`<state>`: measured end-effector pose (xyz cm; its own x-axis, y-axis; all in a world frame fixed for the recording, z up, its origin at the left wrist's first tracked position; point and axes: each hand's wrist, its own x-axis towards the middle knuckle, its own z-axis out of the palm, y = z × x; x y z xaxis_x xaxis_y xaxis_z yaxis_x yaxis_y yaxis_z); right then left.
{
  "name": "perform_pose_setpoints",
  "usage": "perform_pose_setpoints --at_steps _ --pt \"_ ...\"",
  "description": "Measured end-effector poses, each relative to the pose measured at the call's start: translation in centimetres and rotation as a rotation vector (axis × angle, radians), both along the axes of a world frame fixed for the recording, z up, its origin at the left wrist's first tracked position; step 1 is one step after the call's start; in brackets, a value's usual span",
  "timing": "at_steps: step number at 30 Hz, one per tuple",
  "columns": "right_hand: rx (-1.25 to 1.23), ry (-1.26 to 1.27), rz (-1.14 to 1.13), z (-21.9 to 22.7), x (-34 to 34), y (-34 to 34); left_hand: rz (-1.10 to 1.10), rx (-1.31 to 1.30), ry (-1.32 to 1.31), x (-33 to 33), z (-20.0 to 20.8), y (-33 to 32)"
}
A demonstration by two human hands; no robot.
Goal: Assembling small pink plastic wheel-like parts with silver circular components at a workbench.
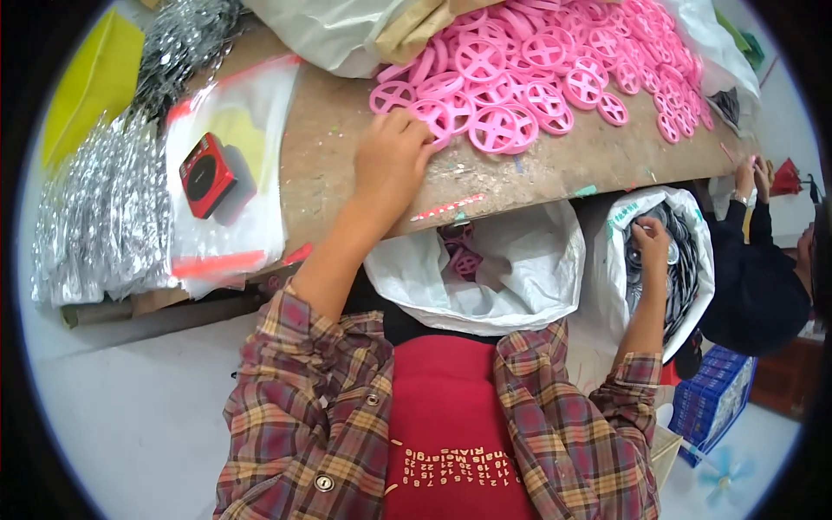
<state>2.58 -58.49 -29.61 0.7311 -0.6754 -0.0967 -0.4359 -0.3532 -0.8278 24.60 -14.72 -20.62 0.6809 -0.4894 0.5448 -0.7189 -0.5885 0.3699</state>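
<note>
At the near left edge of a heap of pink plastic spoked rings (545, 52), my left hand (392, 156) has its fingers bent and closed on one pink ring (442, 128). My right hand (652, 240) reaches down into a white woven sack (615, 222) at the right. Its fingers are curled among glossy dark grey and black bands (681, 260); what they pinch is too small to make out. Between my arms, below the table edge, an open white sack (520, 303) holds a few darker pink spoked rings (466, 260).
The worn wooden table (325, 130) carries a red speaker-like device (208, 176) on clear plastic bags (270, 156). Silver tinsel strips (108, 217) hang at the left. At the right stand another person (754, 269), a blue box (715, 390) and a small fan (726, 477).
</note>
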Motion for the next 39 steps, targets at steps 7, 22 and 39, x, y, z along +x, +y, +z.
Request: perform_pose_setpoints --at_steps 7,22,39 --pt "-0.629 -0.086 -0.200 6.4 -0.8 7.2 -0.112 -0.456 0.357 -5.1 1.7 1.6" --pt "-0.069 -0.356 0.537 12.3 2.6 25.4 -0.445 -0.878 1.374 -13.2 0.0 -1.7" --pt "0.175 -0.081 0.584 7.5 0.4 25.4 -0.333 -0.017 1.191 -13.4 -2.8 1.0"
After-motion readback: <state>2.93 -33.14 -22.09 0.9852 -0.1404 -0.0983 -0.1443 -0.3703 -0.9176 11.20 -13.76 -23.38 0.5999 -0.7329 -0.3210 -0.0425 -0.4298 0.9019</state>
